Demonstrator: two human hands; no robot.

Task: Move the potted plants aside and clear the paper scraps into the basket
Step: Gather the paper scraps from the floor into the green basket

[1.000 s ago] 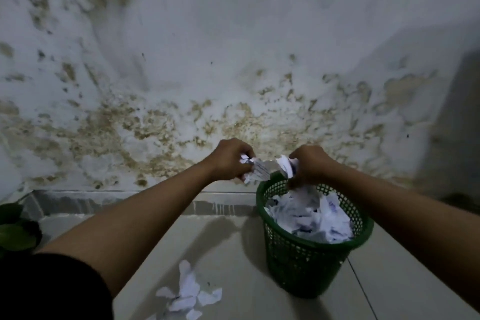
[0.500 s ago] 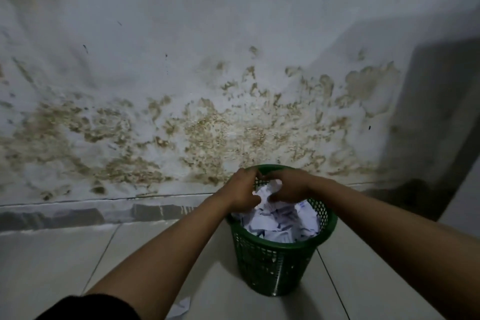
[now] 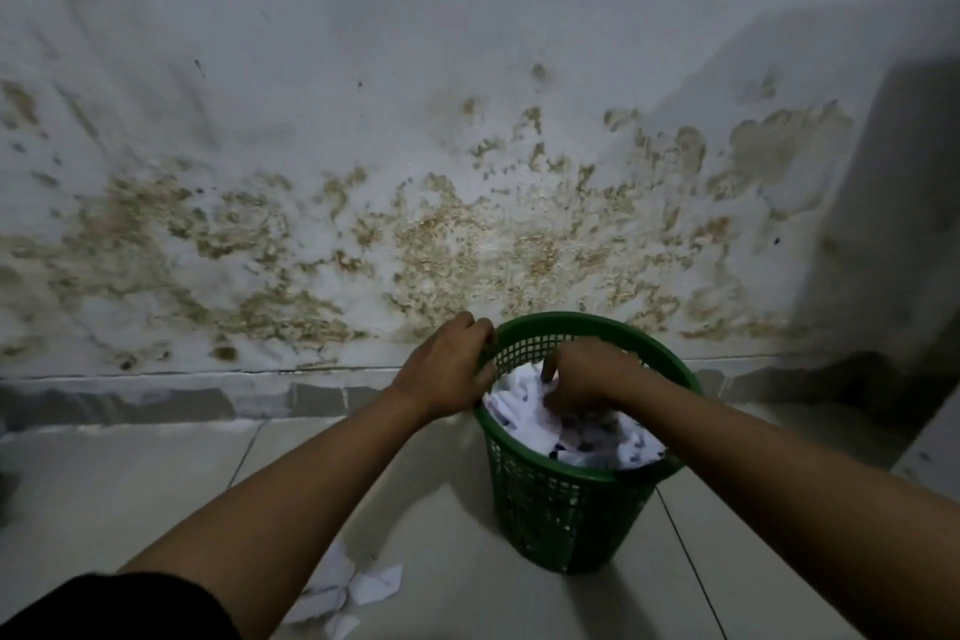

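A green mesh basket (image 3: 571, 509) stands upright on the floor, heaped with white paper scraps (image 3: 524, 411); more scraps (image 3: 353, 587) lie nearby.

I count: basket (image 3: 566, 509), one, green mesh. Hands, two: left hand (image 3: 447, 374), right hand (image 3: 582, 379). Scraps in basket (image 3: 524, 411): heap, too tangled for me to count. Scraps on floor (image 3: 348, 587): one cluster, several pieces, exact number unclear. Sleeve (image 3: 119, 608), one, black.

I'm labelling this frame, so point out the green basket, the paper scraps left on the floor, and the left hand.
green basket (image 3: 563, 515): head view, front mesh wall.
paper scraps on the floor (image 3: 358, 587): head view, middle of pile.
left hand (image 3: 447, 369): head view, back of hand.
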